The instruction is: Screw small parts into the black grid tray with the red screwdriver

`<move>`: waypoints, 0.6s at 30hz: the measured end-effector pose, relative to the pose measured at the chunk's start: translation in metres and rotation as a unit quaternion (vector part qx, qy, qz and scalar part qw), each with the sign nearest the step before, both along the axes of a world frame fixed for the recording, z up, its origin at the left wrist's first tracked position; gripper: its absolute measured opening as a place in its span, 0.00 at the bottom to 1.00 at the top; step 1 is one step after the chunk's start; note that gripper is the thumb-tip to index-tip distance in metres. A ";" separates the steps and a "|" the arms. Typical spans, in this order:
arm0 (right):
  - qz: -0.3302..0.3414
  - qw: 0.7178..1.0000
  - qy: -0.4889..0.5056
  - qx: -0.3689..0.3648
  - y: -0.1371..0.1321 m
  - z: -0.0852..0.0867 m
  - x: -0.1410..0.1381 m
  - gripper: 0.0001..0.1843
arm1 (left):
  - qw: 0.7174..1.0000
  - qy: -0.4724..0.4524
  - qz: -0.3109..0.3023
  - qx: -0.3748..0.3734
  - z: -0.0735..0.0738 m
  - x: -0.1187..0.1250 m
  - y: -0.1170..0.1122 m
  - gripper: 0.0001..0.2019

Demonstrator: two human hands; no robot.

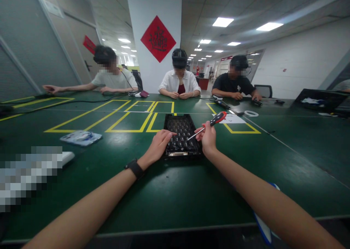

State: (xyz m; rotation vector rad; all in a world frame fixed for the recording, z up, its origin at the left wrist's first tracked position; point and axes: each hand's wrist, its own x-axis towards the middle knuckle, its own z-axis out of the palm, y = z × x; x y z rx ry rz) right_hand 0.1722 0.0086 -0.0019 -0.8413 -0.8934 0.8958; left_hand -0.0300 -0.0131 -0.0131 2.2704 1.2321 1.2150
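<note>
A black rectangular tray-like case (182, 114) with rows of small shiny parts inside lies on the green table in front of me. My left hand (160, 142) rests over its left edge, fingers stretched out, a fingertip reaching inside. A screwdriver (218, 118) with a red and black handle is held in my right hand (208, 139) at the case's right side. Its metal shaft slants down to the left between my fingers, and the tip is over the small parts. Whether the tip touches them I cannot tell. A pale strip (178, 154) shows at the near end.
A blue-and-white flat packet (81, 137) lies on the left. Yellow tape outlines (124, 130) mark the table. A white sheet (232, 119) and a tape roll (251, 113) lie to the right. Across the table sit three people, one in a white shirt (165, 82) directly opposite.
</note>
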 end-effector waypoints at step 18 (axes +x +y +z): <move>0.137 0.981 -0.122 0.064 0.021 0.014 -0.008 0.20 | 0.995 -0.074 0.063 -0.023 0.000 -0.014 0.029 0.18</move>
